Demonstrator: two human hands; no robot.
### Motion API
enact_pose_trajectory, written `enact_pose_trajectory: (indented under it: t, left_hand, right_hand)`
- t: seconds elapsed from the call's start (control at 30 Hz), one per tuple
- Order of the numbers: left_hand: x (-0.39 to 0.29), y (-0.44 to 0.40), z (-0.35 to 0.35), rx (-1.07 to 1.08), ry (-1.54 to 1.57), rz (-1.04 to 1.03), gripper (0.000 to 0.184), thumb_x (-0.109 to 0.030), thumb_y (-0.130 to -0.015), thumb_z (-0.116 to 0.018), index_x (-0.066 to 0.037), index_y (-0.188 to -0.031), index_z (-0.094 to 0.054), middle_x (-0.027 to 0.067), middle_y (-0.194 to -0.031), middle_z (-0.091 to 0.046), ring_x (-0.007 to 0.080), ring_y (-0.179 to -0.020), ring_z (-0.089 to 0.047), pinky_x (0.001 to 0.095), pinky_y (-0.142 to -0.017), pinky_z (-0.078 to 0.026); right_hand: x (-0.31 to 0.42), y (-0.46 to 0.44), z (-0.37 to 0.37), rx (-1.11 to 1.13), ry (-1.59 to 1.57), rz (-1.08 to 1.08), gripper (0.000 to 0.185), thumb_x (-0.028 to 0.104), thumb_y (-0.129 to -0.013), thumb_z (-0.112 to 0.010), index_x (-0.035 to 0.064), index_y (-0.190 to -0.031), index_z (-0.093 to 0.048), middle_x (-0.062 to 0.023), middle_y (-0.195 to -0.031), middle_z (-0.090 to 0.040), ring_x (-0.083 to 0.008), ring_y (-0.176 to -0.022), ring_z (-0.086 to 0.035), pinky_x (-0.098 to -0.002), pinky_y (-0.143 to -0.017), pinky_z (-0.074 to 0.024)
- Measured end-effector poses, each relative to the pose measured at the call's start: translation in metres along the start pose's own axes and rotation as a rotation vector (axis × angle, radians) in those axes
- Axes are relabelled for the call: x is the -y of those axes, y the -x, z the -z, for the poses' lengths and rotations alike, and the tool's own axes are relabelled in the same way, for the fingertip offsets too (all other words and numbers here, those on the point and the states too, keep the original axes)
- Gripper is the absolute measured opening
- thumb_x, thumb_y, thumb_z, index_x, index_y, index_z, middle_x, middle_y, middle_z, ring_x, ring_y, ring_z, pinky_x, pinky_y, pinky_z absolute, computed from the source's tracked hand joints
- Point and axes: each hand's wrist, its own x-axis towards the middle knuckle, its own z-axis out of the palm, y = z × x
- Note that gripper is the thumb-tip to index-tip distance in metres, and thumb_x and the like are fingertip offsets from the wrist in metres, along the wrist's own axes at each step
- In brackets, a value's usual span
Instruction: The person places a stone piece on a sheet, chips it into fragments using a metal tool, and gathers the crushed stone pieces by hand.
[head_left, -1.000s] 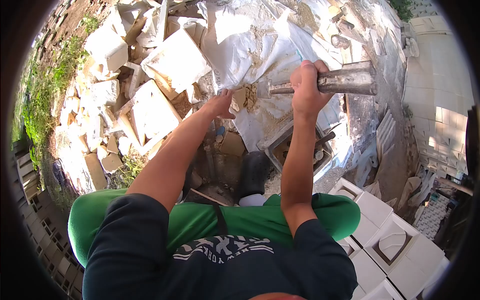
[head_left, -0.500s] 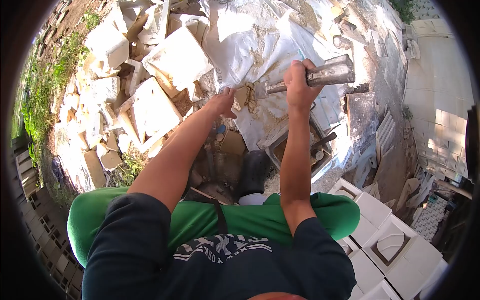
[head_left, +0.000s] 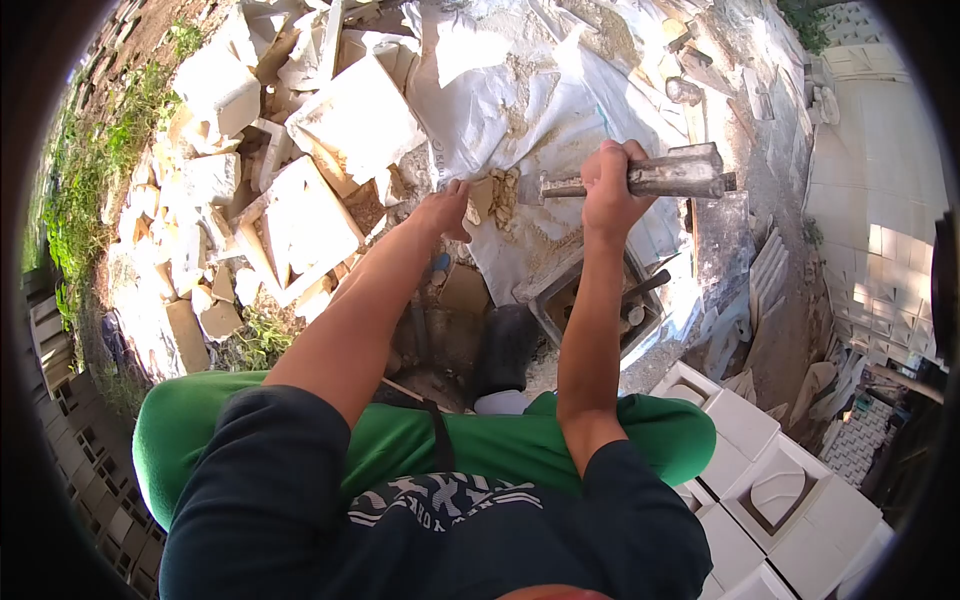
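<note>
My right hand (head_left: 613, 190) is wrapped round a hand tool (head_left: 675, 175) with a thick, worn grey handle and a narrower shaft ending in a flat metal head at the left. The tool lies nearly level in the air, its head a little right of some small tan chips (head_left: 504, 195). With its fingers curled at the left edge of a tan stone piece (head_left: 481, 200), my left hand (head_left: 447, 212) steadies it on a white sheet (head_left: 480, 125). Part of the stone is hidden by the fingers.
Broken pale blocks and slabs (head_left: 305, 225) are heaped at the left. A square bucket (head_left: 645, 330) with a dark-handled tool (head_left: 647, 284) in it stands below my right hand. White moulded blocks (head_left: 745, 425) line the lower right, and a dark board (head_left: 722, 235) lies at the right.
My right hand has moved slightly right with the tool, away from the stone piece, and the tool's head has shifted with it. My left hand stays at the stone.
</note>
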Motion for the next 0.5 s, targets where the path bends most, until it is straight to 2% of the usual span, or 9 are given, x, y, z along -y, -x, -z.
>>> enact_pose_trajectory:
  t: [0.1,0.17,0.23,0.3,0.43,0.5]
  left_hand:
    - [-0.006,0.004,0.010,0.051,-0.002,-0.001,0.103,-0.032,-0.059,-0.081,-0.005,-0.137,-0.021,0.0163,-0.128,-0.038,0.0333,-0.111,-0.052,0.0404,-0.091,-0.047]
    - [-0.009,0.003,0.014,0.075,-0.003,0.027,0.102,-0.030,-0.059,-0.082,-0.005,-0.137,-0.020,0.0163,-0.127,-0.039,0.0334,-0.111,-0.052,0.0407,-0.091,-0.047]
    - [-0.006,-0.001,0.012,0.071,-0.005,0.022,0.103,-0.029,-0.059,-0.082,-0.005,-0.137,-0.020,0.0164,-0.127,-0.039,0.0335,-0.111,-0.052,0.0410,-0.091,-0.047]
    - [-0.004,-0.004,0.008,0.064,-0.009,0.011,0.103,-0.029,-0.058,-0.082,-0.006,-0.137,-0.020,0.0165,-0.127,-0.039,0.0336,-0.111,-0.052,0.0413,-0.090,-0.047]
    - [-0.004,0.000,0.007,0.023,-0.039,0.000,0.103,-0.029,-0.059,-0.083,-0.004,-0.137,-0.020,0.0170,-0.127,-0.039,0.0339,-0.111,-0.052,0.0413,-0.091,-0.046]
    - [-0.005,0.002,0.003,0.028,-0.014,0.009,0.103,-0.030,-0.059,-0.083,-0.004,-0.136,-0.020,0.0173,-0.127,-0.039,0.0340,-0.111,-0.052,0.0412,-0.091,-0.046]
  right_hand:
    - [0.026,-0.004,0.000,-0.017,-0.043,0.044,0.033,0.004,-0.081,-0.054,0.0078,-0.055,-0.033,0.0029,-0.050,-0.037,-0.0038,-0.045,-0.032,-0.0226,-0.041,-0.0256]
    - [0.004,-0.010,0.004,-0.068,-0.028,-0.075,0.033,0.005,-0.081,-0.055,0.0083,-0.056,-0.033,0.0044,-0.053,-0.036,-0.0033,-0.046,-0.032,-0.0224,-0.042,-0.0260]
    - [-0.092,-0.006,0.015,-0.130,-0.075,-0.028,0.017,0.001,-0.080,-0.056,0.0063,-0.079,-0.040,0.0055,-0.062,-0.038,-0.0026,-0.051,-0.035,-0.0210,-0.045,-0.0302]
    - [-0.093,-0.003,0.024,-0.049,-0.115,-0.137,0.019,-0.001,-0.079,-0.056,0.0047,-0.087,-0.040,0.0042,-0.064,-0.040,-0.0033,-0.051,-0.037,-0.0208,-0.045,-0.0320]
    - [-0.060,-0.009,0.019,-0.062,-0.140,-0.101,0.016,0.000,-0.079,-0.056,0.0050,-0.079,-0.041,0.0034,-0.061,-0.041,-0.0041,-0.049,-0.037,-0.0215,-0.044,-0.0309]
    - [-0.017,-0.007,0.014,-0.053,-0.054,-0.030,0.021,0.001,-0.079,-0.055,0.0068,-0.066,-0.040,0.0031,-0.055,-0.039,-0.0048,-0.046,-0.036,-0.0222,-0.042,-0.0290]
